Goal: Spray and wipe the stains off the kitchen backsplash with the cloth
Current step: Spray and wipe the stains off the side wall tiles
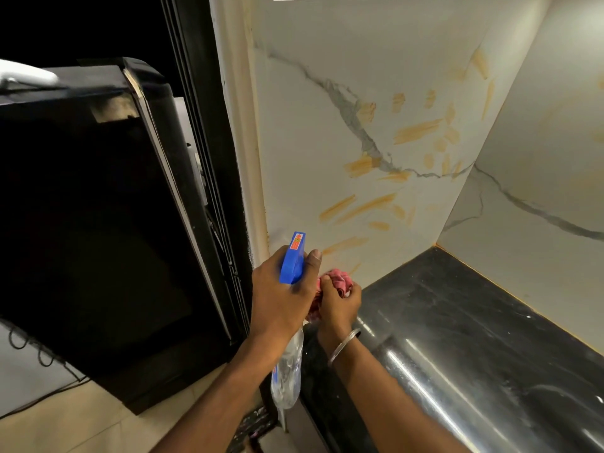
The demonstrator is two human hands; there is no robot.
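Note:
My left hand (281,295) grips a spray bottle (292,259) with a blue trigger head and a clear body that hangs below my wrist; its nozzle points up at the wall. Right beside it, my right hand (338,304) holds a bunched pink cloth (336,279) just above the counter's edge. The white marble backsplash (310,142) ahead carries several orange-yellow smear stains (416,130), spread from near the counter to the upper right.
A glossy black stone counter (457,322) runs along the right, meeting a second marble wall (539,158). A black appliance (98,207) stands at the left beside a dark frame (209,125). Beige floor tiles (98,426) lie below.

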